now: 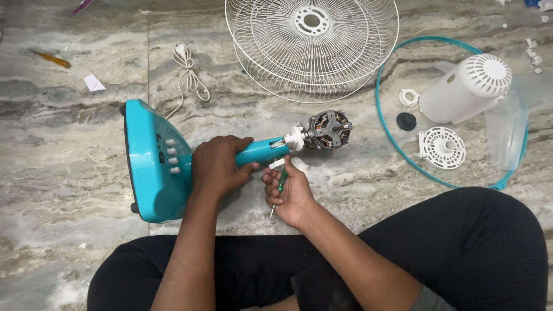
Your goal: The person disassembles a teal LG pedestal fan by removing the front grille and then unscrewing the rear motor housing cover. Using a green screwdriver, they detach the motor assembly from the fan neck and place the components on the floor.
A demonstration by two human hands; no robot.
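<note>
A turquoise fan stand (152, 161) lies on its side on the marble floor, its base toward the left and its neck pointing right. My left hand (219, 164) grips the turquoise neck (262, 151). At the neck's end sits a white joint and the bare fan motor (328, 129) with copper windings. My right hand (291, 193) is just below the neck, shut on a green-handled screwdriver (280, 185) whose metal tip points down toward me; a small white piece (277, 163) sits by my fingertips.
Two stacked white wire fan grilles (311, 46) lie at the top. A teal ring (397, 152) at right encloses a white motor housing (469, 86), a round white vented cover (442, 147), a black cap (406, 121) and a clear blade (507, 129). The white power cord (187, 72) is coiled upper left.
</note>
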